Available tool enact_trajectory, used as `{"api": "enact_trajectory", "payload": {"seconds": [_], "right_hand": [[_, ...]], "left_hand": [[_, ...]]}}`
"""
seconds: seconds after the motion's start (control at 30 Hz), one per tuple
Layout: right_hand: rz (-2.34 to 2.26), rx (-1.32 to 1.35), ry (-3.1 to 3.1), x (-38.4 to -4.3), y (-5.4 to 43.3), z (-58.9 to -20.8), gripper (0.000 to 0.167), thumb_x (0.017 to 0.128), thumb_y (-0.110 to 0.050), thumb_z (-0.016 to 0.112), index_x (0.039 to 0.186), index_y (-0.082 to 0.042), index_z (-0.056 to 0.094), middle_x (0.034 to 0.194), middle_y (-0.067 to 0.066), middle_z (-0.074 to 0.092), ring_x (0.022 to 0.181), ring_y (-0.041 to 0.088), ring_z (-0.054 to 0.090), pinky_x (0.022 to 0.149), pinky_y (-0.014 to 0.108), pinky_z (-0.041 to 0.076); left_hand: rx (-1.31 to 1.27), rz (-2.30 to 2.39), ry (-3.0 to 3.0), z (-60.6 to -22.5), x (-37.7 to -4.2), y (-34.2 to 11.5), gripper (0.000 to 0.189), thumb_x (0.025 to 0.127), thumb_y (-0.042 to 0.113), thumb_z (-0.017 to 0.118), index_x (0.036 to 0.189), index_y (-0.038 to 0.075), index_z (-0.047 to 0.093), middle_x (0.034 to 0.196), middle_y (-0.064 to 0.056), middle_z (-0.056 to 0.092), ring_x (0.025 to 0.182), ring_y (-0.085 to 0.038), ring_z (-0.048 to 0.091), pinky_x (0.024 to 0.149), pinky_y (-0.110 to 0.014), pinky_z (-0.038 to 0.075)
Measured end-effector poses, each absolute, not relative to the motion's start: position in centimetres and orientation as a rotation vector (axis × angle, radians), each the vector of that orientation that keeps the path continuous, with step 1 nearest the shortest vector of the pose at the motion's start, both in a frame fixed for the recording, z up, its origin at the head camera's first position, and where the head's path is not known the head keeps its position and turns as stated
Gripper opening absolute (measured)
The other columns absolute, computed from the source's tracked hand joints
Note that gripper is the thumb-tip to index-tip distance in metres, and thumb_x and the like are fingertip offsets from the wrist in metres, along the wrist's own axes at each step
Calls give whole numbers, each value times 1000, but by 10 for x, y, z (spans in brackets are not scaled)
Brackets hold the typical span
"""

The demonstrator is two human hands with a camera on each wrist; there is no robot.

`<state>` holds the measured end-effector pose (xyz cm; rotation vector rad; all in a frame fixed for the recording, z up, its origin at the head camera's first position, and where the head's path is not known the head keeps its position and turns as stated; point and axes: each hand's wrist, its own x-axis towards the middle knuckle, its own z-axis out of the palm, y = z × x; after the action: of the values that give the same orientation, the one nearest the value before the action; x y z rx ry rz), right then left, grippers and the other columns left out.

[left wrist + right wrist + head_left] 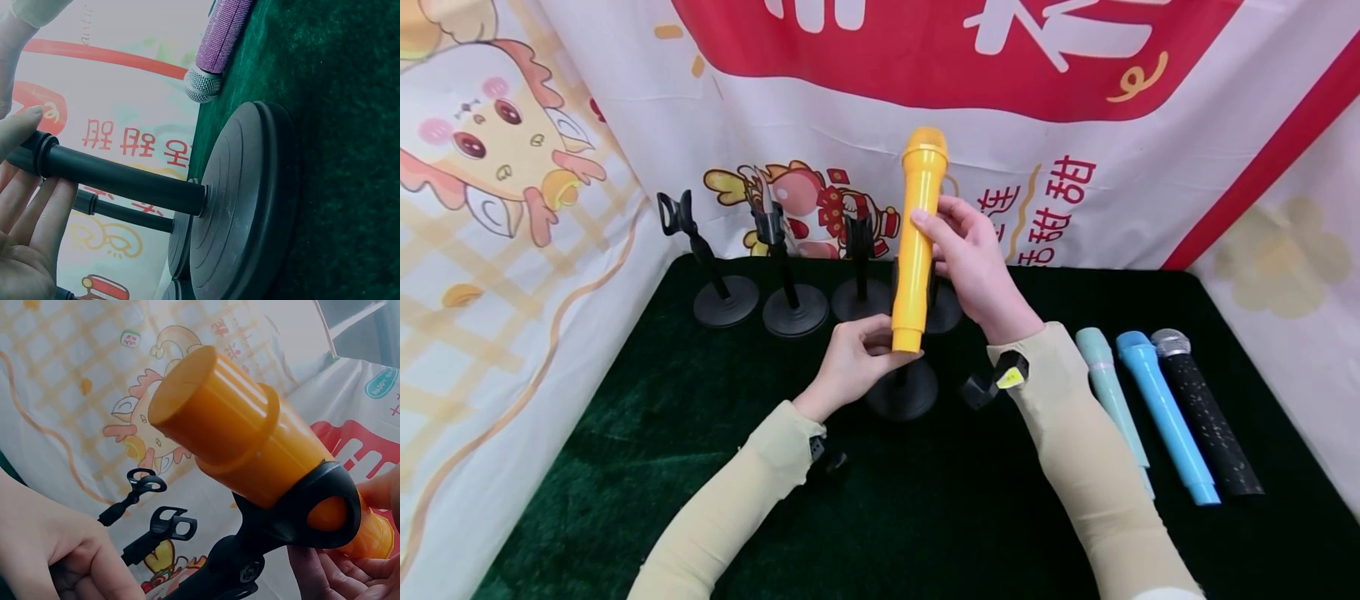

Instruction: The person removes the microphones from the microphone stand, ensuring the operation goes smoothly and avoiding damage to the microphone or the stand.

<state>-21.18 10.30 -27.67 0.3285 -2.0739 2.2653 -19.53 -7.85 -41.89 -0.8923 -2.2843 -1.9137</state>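
Observation:
A yellow microphone [916, 242] stands nearly upright with its head up, in front of me. My right hand [973, 258] holds its body between thumb and fingers. In the right wrist view a black clip [287, 519] wraps around the microphone's lower body; the bottom end sticks out past it. The clip tops a black microphone stand [125, 178], whose round base [902, 398] rests on the table. My left hand [853, 362] grips the stand's pole at its collar, just below the microphone, with thumb and fingers on either side.
Several more black stands [795, 310] line the back of the green cloth-covered table [647, 467]. At right lie a pale green microphone [1108, 383], a blue microphone [1165, 417] and a dark speckled microphone [1206, 417] with a silver head. Printed cloth backdrops [820, 108] rise behind.

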Motion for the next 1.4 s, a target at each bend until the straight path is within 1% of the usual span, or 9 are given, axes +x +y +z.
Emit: {"api": "enact_trajectory", "payload": {"seconds": [0.23,0.4,0.6,0.77,0.93,1.1,1.17,1.3,1.4], "right_hand": [[2293,301,-2078,-214,104,-278,44,100,-29,69,137,-7,59,118,16,63,93,30,66,81,35,59],[2329,267,-2066,-212,107,-280,49,98,-29,72,141,-8,59,124,16,63,99,31,65,87,35,58],[2361,264,-2061,-204,111,-282,53,96,-24,74,144,-10,57,129,15,64,109,30,63,88,32,56],[2346,293,-2067,-196,113,-287,53,95,-23,75,144,-12,59,126,14,65,109,28,62,86,30,55],[2313,348,-2099,-187,113,-291,54,95,-21,74,145,-12,56,125,14,65,107,27,62,86,31,54],[2324,390,-2076,-180,109,-295,57,95,-16,74,148,-10,52,125,16,63,110,27,65,96,34,54],[2332,409,-2058,-178,107,-297,58,96,-14,74,148,-9,51,125,17,62,111,28,66,99,37,53],[2338,421,-2029,-177,105,-299,57,96,-13,73,148,-9,51,126,18,61,112,29,65,100,39,52],[2336,415,-2018,-178,105,-300,57,95,-13,74,147,-8,52,126,18,61,112,29,65,99,38,53]], "left_hand": [[-897,-1879,-2309,-418,-195,-80,27,88,19,83,113,15,73,105,4,74,94,-14,73,83,-32,60],[-889,-1867,-2339,-417,-196,-80,29,87,20,84,114,14,73,106,4,74,94,-13,73,84,-31,59],[-877,-1865,-2353,-417,-197,-80,31,87,22,84,115,15,74,106,5,74,94,-13,72,85,-31,59],[-874,-1871,-2355,-417,-197,-81,32,87,23,83,117,16,74,107,5,74,95,-14,72,85,-32,59],[-869,-1861,-2364,-417,-197,-81,32,87,24,83,117,17,73,107,6,73,96,-13,72,85,-31,59],[-878,-1862,-2357,-418,-197,-82,32,88,25,83,117,17,73,107,7,73,96,-12,72,85,-31,59],[-883,-1867,-2351,-419,-197,-82,32,88,24,83,117,17,73,107,6,73,96,-13,72,85,-31,59],[-887,-1876,-2342,-419,-198,-82,31,87,24,83,116,17,73,106,6,73,95,-13,73,85,-31,59],[-890,-1882,-2338,-419,-197,-81,31,87,24,83,115,17,73,106,5,73,95,-13,72,85,-32,59]]}}
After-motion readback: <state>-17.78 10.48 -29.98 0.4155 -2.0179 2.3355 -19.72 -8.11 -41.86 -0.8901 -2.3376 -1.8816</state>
